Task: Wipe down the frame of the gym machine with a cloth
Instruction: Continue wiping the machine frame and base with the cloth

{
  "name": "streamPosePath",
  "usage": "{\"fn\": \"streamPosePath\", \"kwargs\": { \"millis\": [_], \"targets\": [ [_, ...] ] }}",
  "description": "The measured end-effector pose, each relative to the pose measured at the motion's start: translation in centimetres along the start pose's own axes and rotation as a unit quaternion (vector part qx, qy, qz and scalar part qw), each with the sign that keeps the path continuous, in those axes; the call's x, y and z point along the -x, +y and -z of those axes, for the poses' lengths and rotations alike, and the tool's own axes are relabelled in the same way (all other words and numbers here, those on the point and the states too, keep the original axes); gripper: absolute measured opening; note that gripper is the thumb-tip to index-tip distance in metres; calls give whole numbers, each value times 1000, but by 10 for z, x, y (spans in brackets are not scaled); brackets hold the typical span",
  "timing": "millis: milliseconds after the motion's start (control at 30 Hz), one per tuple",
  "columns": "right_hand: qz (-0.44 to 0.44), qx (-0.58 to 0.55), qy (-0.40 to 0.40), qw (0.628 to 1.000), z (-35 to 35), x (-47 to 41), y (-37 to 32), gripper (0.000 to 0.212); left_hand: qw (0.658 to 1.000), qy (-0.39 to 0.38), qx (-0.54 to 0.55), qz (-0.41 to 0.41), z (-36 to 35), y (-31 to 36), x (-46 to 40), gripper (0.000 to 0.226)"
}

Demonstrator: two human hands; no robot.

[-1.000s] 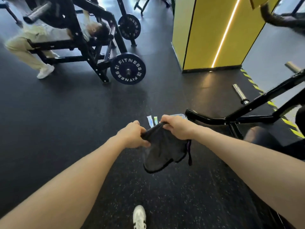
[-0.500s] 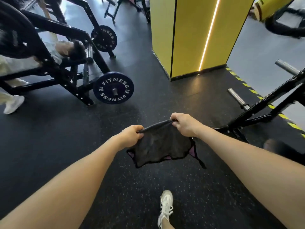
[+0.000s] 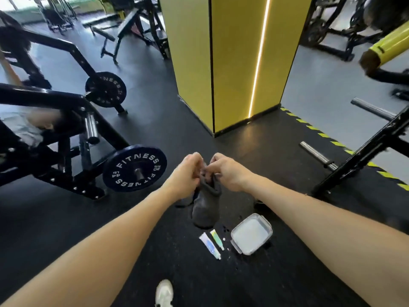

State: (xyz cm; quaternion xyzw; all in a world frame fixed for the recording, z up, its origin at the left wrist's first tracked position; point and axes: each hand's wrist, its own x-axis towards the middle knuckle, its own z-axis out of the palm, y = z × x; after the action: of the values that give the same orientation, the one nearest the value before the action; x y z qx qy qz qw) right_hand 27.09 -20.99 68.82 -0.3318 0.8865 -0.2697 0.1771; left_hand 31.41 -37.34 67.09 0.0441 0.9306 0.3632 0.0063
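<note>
Two hands meet mid-frame: our left hand [image 3: 188, 171] and right hand [image 3: 225, 171], fingers curled, pinch top of dark cloth [image 3: 205, 207], hanging bunched above floor. Machine frame [image 3: 363, 154] stands right, apart. Container [image 3: 251, 233], two tubes [image 3: 213, 242] below.

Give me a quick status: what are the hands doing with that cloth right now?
Left hand and right hand both pinch the dark cloth at its top edge. Cloth hangs bunched, off any frame. Tubs and tubes lie on the floor below.

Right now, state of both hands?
Left hand: closed, gripping the top of the cloth.
Right hand: closed, gripping the same cloth edge.
</note>
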Motion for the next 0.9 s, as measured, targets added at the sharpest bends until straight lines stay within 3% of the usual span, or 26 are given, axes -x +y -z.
{"fn": "streamPosePath", "kwargs": {
  "millis": [67, 167, 333, 467, 533, 633, 733, 767, 833, 900],
  "targets": [
    [-34, -28, 37, 998, 2, -28, 0, 24, 1000, -9, 9, -16, 12, -17, -33, 41],
    [-95, -63, 106, 988, 9, -62, 7, 30, 992, -100, -36, -66, 35, -27, -83, 44],
    [-158, -98, 156, 970, 27, -85, 2, 32, 959, -220, -94, -150, 57, -24, -146, 50],
    [-217, -82, 151, 961, 44, -84, 23, 33, 907, -286, -204, -231, 39, -10, -193, 26],
    [-253, -115, 159, 947, 52, -79, 38, 34, 894, -289, -231, -253, 26, -2, -211, 16],
    [-289, -247, 231, 896, 53, -69, 53, 22, 878, -294, -250, -282, 6, 9, -228, 13],
    [-352, -215, 229, 882, 46, -55, 71, 62, 849, -313, -255, -342, -14, 22, -248, 5],
    [-374, -163, 225, 885, 43, -50, 76, 62, 843, -330, -239, -350, -21, 28, -256, 11],
    [-402, -87, 245, 878, 41, -41, 85, 37, 826, -366, -220, -368, -33, 37, -274, 10],
    [-445, -95, 293, 841, 44, -33, 94, 17, 788, -410, -225, -401, -45, 46, -293, 7]
  ]
}}
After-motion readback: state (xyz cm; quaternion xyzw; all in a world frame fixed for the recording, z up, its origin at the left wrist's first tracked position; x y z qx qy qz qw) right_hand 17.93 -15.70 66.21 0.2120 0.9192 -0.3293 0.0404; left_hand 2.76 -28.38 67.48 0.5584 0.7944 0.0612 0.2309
